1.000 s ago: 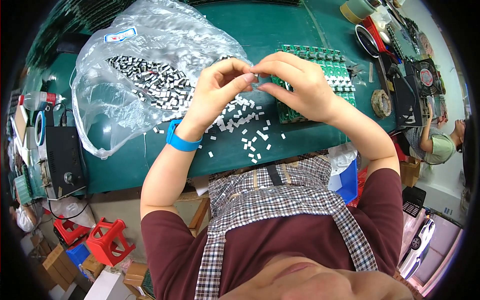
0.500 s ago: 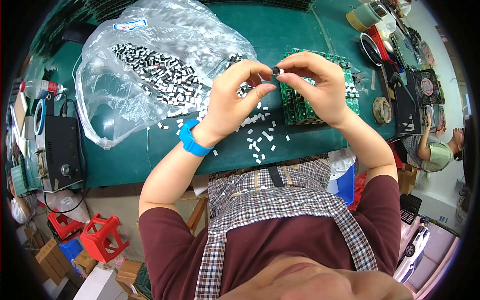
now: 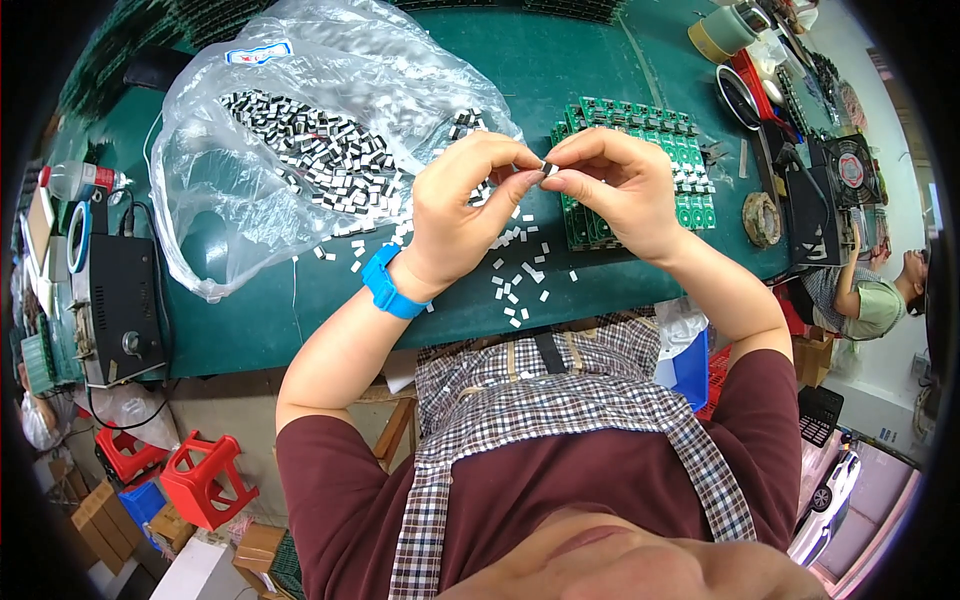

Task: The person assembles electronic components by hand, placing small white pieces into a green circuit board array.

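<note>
Fingers of left hand and right hand both drawn into a narrow pinch, thumb against index side, tips of the two hands nearly meeting. Held between them, above the bench: one small black-and-white piece, dark toward the left tips, pale toward the right. Mostly covered by fingertips; hard to tell exact grip on each side. Step in hand, by judgement: working a single piece with both hands, perhaps parting or peeling white portion from black. Called for next, by judgement: a firm hold on one side, a small controlled pull or turn on the other, no slip. On left wrist: blue band. Just beyond left hand: clear plastic bag, lying spread, heap of similar pieces in or on it, cannot tell which. Nearer the body, toward the bench edge: loose white bits, scattered. Beside right hand, partly hidden by it: stacked green circuit boards, apparently not gripped. Farther right: tape roll. Far left: black box with knob, bottle beyond it
</note>
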Available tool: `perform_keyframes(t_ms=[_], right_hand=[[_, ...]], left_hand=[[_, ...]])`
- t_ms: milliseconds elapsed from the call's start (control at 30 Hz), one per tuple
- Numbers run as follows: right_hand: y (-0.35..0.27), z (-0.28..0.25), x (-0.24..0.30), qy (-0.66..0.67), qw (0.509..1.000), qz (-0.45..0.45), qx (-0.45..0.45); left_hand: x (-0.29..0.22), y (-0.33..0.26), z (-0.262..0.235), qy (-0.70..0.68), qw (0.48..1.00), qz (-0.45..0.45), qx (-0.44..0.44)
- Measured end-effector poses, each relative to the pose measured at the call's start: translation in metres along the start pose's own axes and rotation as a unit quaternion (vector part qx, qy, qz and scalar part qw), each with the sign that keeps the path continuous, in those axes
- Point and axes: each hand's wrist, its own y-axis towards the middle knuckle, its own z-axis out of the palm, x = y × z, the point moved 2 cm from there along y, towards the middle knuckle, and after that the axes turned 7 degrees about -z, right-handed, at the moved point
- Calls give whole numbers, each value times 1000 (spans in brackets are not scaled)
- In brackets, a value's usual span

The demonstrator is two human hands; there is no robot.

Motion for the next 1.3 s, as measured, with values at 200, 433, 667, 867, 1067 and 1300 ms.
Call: perform_keyframes(t_ms=[200,433,667,867,1067,1300], right_hand=[[5,1,6,-27,998,-54,12],[1,2,1,32,999,-38,-7],[4,-6,7,-50,991,-105,73],[2,-8,10,-107,979,-153,85],[2,-7,16,-159,963,-200,85],[6,-8,25,-119,981,-111,107]], left_hand=[[6,-3,-1,-40,999,-10,7],[0,-2,-1,-36,999,4,6],[-4,-2,-3,-26,998,19,61],[-4,-2,0,-39,997,16,72],[-5,-1,0,-51,996,24,64],[2,-4,2,-102,989,-39,100]])
